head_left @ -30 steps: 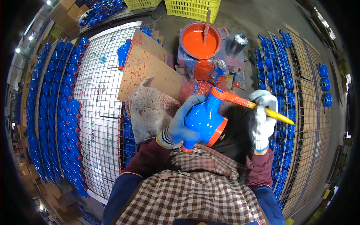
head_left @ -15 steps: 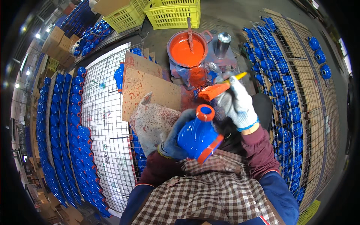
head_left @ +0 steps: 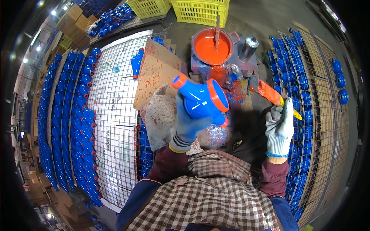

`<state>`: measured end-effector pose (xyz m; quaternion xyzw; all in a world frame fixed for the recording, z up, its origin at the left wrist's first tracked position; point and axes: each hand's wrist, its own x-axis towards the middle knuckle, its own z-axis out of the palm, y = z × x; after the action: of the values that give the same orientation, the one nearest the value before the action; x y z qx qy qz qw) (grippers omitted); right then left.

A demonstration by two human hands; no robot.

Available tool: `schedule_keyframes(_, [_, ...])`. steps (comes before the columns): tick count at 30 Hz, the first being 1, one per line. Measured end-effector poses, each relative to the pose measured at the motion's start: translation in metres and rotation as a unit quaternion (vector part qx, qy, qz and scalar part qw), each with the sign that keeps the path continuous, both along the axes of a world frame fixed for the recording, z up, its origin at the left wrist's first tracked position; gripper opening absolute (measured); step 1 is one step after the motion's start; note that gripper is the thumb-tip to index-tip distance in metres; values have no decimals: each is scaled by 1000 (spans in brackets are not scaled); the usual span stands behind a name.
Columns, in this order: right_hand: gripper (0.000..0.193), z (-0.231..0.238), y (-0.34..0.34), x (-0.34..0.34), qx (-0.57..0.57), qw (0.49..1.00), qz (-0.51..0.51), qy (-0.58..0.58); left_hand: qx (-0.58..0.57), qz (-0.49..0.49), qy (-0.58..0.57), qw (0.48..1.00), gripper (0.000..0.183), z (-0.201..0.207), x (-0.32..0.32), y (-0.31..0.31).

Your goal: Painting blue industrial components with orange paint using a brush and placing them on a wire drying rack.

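My left hand (head_left: 187,131), in a stained work glove, is closed round a glossy blue valve body (head_left: 195,101) with orange rims. It is tilted above my lap, its wide opening toward the right and its narrow neck up and to the left. Off to the right, my right hand (head_left: 279,125), in a white knitted glove, grips the yellow handle of a paintbrush (head_left: 270,94). The brush's bristle end is coated in orange and points up and left, apart from the valve body. Beyond both hands stands a pot (head_left: 196,57) of orange paint (head_left: 210,48), with a stirring stick (head_left: 217,34) in it.
A spray can (head_left: 248,49) stands right of the pot. Paint-spattered cardboard (head_left: 158,71) and a speckled cloth (head_left: 154,117) lie left. Wire racks with blue valve bodies flank me, on the left (head_left: 83,127) and right (head_left: 302,102). Yellow crates (head_left: 200,12) stand at the back.
My left hand has raised and turned the valve body, so its wide opening now faces right. My right hand has drawn the brush away to the right. The view has shifted too.
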<state>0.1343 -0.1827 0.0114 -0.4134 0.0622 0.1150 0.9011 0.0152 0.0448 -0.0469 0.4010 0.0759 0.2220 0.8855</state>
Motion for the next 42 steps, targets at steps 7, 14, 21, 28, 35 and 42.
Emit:
schedule_keyframes(7, [18,28,16,-26,-176,983,-22,-46,516,164,0,841,95,3,-5,-15])
schedule_keyframes(14, [17,33,22,-31,-210,975,-13,-68,619,205,-68,755,92,13,3,-15])
schedule_keyframes(21, [15,38,28,-34,-286,952,-21,-106,654,226,-129,710,88,8,8,-11])
schedule_keyframes(28, [21,50,20,-27,-349,920,38,-174,746,220,-156,609,78,7,9,1])
schedule_keyframes(35, [19,64,19,-9,-450,813,79,-360,698,247,-121,662,79,9,14,-10])
schedule_keyframes(42, [23,61,13,-19,-396,812,108,-416,614,220,-65,756,87,1,17,-10])
